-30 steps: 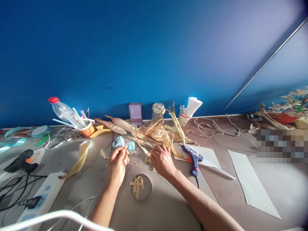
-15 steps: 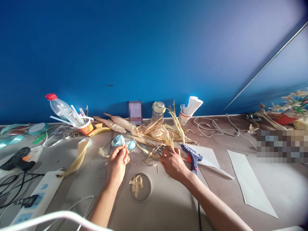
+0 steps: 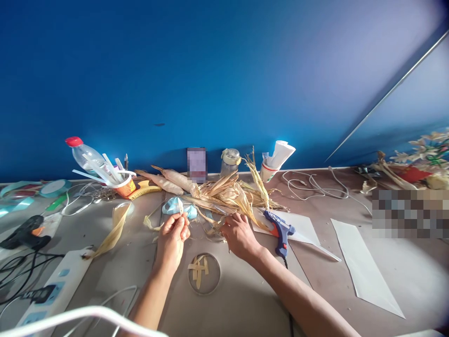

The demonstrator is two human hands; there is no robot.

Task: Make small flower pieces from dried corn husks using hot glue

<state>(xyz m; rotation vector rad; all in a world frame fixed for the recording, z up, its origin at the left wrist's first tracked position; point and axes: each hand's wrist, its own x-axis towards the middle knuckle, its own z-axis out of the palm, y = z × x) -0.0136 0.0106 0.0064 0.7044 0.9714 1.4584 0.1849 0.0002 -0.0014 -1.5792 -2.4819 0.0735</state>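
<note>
My left hand (image 3: 174, 231) is closed in a pinch on a small pale piece of corn husk (image 3: 180, 206), which sticks up from the fingertips. Behind it lies a light-blue ribbon bundle (image 3: 190, 211). My right hand (image 3: 239, 234) is at the near edge of a heap of dried corn husks (image 3: 231, 194), its fingers bent and closed; what they hold, if anything, is hidden. Thin husk scraps lie by its fingertips. Nearer to me, a round clear dish (image 3: 213, 284) contains several short cut husk strips (image 3: 199, 271).
A blue glue gun (image 3: 283, 234) rests on white paper (image 3: 307, 228) right of my right hand. A cup of glue sticks (image 3: 125, 186) and a red-capped bottle (image 3: 87, 154) stand at left. A power strip (image 3: 58, 281), black glue gun (image 3: 26, 234) and cords occupy the left side.
My right hand has moved left along the husk heap, closer to my left hand, uncovering more of the blue glue gun. My left hand stays almost in place, pinching the husk piece.
</note>
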